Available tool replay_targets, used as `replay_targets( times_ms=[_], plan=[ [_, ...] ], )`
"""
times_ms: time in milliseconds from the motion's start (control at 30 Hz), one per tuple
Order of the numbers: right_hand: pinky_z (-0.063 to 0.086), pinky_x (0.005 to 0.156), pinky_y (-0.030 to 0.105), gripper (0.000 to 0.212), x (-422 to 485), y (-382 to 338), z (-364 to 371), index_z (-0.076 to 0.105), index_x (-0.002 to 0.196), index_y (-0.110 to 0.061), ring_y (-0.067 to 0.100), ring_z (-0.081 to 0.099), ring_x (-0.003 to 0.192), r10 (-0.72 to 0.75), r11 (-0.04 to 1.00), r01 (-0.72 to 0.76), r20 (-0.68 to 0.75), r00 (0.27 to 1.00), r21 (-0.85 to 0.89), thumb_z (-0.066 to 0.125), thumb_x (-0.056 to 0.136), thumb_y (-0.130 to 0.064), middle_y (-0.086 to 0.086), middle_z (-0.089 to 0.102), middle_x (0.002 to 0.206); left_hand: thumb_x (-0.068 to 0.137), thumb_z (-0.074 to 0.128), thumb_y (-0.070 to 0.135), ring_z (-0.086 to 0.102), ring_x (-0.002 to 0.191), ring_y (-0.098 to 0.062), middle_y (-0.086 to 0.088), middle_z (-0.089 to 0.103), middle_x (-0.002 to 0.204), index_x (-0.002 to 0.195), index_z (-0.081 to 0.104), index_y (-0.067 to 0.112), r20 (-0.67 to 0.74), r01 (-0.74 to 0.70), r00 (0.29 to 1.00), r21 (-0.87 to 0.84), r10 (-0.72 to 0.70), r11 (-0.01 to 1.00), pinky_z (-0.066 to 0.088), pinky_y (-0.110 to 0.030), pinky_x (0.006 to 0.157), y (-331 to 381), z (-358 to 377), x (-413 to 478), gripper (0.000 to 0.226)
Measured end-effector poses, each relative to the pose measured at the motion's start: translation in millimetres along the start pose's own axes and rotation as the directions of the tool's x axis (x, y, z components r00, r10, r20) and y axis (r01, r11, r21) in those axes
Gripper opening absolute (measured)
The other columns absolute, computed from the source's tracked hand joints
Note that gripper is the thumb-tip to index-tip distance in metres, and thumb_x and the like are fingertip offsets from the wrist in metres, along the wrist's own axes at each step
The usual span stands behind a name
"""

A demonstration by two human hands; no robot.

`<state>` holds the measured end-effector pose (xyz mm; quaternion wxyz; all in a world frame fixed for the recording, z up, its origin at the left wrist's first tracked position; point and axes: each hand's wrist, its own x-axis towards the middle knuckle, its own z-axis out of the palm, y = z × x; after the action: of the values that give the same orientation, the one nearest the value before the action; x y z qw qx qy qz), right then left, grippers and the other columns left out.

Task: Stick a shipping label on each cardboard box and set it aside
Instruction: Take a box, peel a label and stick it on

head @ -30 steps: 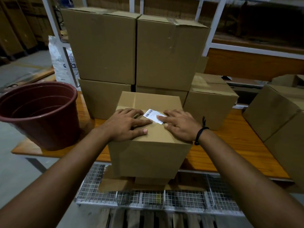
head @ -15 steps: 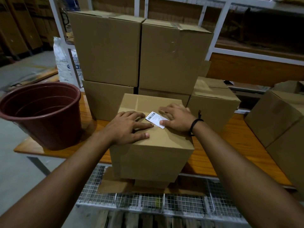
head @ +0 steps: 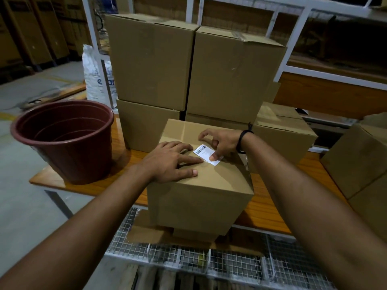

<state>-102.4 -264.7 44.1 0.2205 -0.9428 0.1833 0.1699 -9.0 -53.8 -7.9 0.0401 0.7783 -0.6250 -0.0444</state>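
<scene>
A small cardboard box (head: 201, 191) stands at the front edge of the wooden table (head: 263, 208). On its top lies a white shipping label (head: 202, 151) with a barcode. My left hand (head: 169, 162) rests flat on the box top, its straight fingers reaching the label's left side. My right hand (head: 224, 141) is arched over the label. Its thumb presses down on the label's right end, and its index fingertip touches the box top further back.
A stack of large boxes (head: 150, 65) rises right behind the small box. A lower box (head: 280, 132) sits to the right, and more boxes (head: 360, 160) fill the right edge. A maroon bucket (head: 69, 141) stands at the left. A wire mesh shelf (head: 230, 262) lies below.
My right hand has gone from lying flat beside the label to arching over it, with the thumb now pressing its right end. My left hand has stayed put.
</scene>
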Motion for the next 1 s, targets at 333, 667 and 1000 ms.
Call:
replay_targets(
  times_ms=[333, 667, 1000],
  plan=[
    [0.045, 0.06, 0.03, 0.058, 5.9, 8.4, 0.3, 0.049, 0.119, -0.032, 0.016, 0.057, 0.076, -0.019, 1.0, 0.019, -0.015, 1.0, 0.012, 0.082, 0.074, -0.017, 0.001, 0.061, 0.09, 0.083, 0.017, 0.077, 0.013, 0.146, -0.021, 0.007, 0.019, 0.159, 0.142, 0.028, 0.058, 0.01, 0.0, 1.0, 0.002, 0.0, 1.0, 0.014, -0.047, 0.114, -1.9, 1.3, 4.3, 0.064],
    [0.052, 0.071, 0.036, 0.067, 7.4, 3.7, -0.7, 0.044, 0.124, -0.037, 0.018, 0.058, 0.086, 0.002, 1.0, -0.002, -0.003, 1.0, 0.007, 0.083, 0.073, -0.018, 0.002, 0.059, 0.098, 0.084, 0.019, 0.075, 0.012, 0.146, -0.022, 0.007, 0.019, 0.159, 0.142, 0.029, 0.057, 0.004, -0.004, 1.0, 0.001, 0.004, 1.0, 0.012, -0.047, 0.115, -1.9, 1.6, 3.4, 0.062],
    [0.054, 0.082, 0.043, 0.062, 3.8, -0.1, -0.7, 0.046, 0.121, -0.036, 0.023, 0.059, 0.096, 0.002, 1.0, -0.002, -0.001, 1.0, -0.004, 0.082, 0.074, -0.019, 0.002, 0.059, 0.103, 0.093, 0.028, 0.069, 0.011, 0.146, -0.022, 0.006, 0.017, 0.16, 0.144, 0.027, 0.056, 0.004, -0.004, 1.0, 0.003, 0.004, 1.0, 0.012, -0.046, 0.115, -0.7, 0.4, 0.6, 0.052]
  ],
)
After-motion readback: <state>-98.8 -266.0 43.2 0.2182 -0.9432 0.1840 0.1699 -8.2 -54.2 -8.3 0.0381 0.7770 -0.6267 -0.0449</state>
